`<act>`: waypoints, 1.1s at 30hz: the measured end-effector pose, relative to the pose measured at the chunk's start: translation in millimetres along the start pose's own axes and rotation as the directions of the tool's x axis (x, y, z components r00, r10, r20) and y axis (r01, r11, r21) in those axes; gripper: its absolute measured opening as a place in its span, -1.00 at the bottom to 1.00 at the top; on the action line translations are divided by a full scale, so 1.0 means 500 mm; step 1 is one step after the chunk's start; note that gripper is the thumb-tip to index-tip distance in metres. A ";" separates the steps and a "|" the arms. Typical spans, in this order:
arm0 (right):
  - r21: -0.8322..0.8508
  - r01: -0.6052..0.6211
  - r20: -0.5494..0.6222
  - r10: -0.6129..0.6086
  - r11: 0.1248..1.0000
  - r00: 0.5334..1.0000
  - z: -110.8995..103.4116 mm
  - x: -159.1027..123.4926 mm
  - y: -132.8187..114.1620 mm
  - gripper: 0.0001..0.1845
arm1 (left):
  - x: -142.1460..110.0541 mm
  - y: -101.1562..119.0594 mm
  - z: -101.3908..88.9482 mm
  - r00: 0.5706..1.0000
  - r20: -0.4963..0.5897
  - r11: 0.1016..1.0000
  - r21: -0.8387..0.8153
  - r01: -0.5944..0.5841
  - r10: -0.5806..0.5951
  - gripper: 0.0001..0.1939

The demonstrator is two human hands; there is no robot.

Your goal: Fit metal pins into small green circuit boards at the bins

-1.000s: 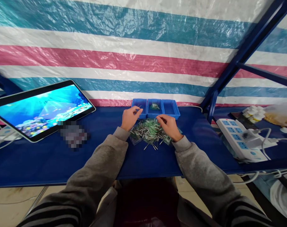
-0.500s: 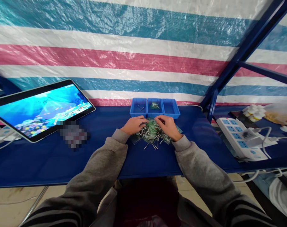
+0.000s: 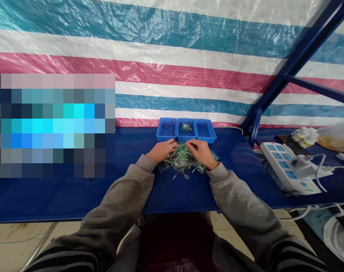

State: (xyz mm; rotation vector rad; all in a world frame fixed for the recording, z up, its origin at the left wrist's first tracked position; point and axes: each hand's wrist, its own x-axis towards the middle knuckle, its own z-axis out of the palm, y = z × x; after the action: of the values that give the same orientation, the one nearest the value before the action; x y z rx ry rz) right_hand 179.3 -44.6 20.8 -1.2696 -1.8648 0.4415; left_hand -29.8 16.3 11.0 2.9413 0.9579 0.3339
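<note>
A pile of slim metal pins lies on the blue table in front of me, mixed with small greenish clear plastic bags. My left hand is at the pile's left edge, its fingers curled in and pressed together. At the upper right of the pile, my right hand has thumb and fingertips drawn together in a pinch. What either hand holds, if anything, is too small to make out. Just behind the hands stand three joined blue bins: a left bin with a few pins, a middle bin with a greenish bag, and a right bin.
A white power strip with plugged-in adapters and cables stands at the right. Beyond it are white bottles and a clear bag. A blue metal frame rises behind on that side. Pixelation masks the left area. A striped sheet hangs behind.
My left hand's fingers have curled in more, and that hand has shifted slightly right. My right hand has hardly moved. The pile looks much the same.
</note>
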 end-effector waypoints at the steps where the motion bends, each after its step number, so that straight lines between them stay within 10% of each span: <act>1: -0.004 -0.001 -0.005 0.001 1.000 1.000 0.000 0.000 0.001 -0.70 | -0.001 -0.001 -0.002 1.000 -0.004 1.000 0.002 0.000 0.000 -0.83; 14: 0.093 0.056 -0.039 -0.053 0.994 0.998 0.005 -0.001 0.004 -0.79 | 0.006 0.067 -0.015 0.885 -0.420 0.913 -0.407 0.014 -0.201 -0.82; 23: 0.124 -0.019 -0.090 0.031 0.992 0.996 -0.007 -0.002 -0.007 -0.52 | 0.008 0.085 -0.005 0.813 -0.473 0.796 -0.604 -0.019 -0.339 -0.73; 33: 0.227 -0.010 -0.091 0.031 0.974 0.995 -0.005 -0.002 -0.005 -0.66 | 0.010 0.081 0.000 0.809 -0.399 0.705 -0.709 0.027 -0.432 -0.60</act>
State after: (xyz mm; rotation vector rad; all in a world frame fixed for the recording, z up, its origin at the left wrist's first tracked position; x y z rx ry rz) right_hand 179.9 -46.8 23.8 -1.1376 -1.6720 0.5780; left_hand -2.3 -13.7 16.0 2.0242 0.9631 1.2543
